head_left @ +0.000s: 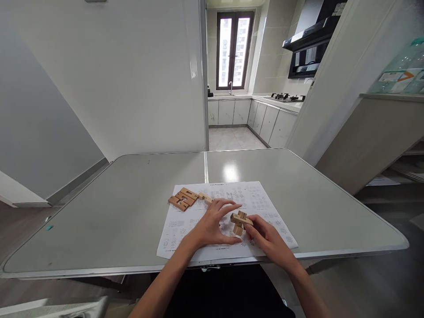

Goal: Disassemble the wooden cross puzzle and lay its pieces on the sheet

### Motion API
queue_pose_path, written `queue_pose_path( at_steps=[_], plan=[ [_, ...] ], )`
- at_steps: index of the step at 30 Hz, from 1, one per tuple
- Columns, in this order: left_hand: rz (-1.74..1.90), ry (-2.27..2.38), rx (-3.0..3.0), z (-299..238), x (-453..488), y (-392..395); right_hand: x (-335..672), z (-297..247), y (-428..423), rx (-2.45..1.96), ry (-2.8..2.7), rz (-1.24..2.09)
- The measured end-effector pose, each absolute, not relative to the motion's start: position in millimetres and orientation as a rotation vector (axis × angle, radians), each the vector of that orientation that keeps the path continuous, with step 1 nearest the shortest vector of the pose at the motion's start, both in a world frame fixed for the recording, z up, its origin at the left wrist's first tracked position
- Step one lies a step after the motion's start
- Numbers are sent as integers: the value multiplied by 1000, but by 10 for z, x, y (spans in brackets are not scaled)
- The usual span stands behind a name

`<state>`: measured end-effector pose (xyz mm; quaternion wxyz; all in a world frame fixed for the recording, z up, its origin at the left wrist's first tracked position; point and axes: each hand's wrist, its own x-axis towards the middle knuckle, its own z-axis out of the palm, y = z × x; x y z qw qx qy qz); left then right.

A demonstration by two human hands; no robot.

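Note:
My right hand (265, 235) grips a wooden burr puzzle (239, 222), a small cross of interlocked notched sticks, by its right side. Around the puzzle's left side curves my left hand (213, 225), its thumb and fingers spread wide and apart from the wood. Beneath both hands lies a printed instruction sheet (180, 226) with rows of small diagrams. At its upper left rest several flat, darker wooden puzzle pieces (183, 198) with cut-out slots. Pale notched wooden pieces (202, 196) lie beside them, partly behind my left hand.
The sheet lies at the near edge of a grey-green folding table (109, 212) with a metal rim and a centre seam. A teal scrap (49, 228) is at the far left. Bottled water (402, 70) stands on a shelf at right; a kitchen opens beyond the table.

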<state>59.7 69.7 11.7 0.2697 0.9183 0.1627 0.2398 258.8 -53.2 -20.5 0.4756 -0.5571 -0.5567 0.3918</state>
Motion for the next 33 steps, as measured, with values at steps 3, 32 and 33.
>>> queue_pose_path(
  at_steps=[3, 32, 33],
  plan=[
    [646, 403, 2485, 130, 601, 708, 2587, -196, -536, -1380, -1409, 961],
    [740, 562, 2606, 8, 618, 785, 2590, -101, -571, -1306, -1433, 1034],
    [771, 627, 2625, -13, 619, 798, 2589, -94, -575, -1301, -1427, 1039]
  ],
)
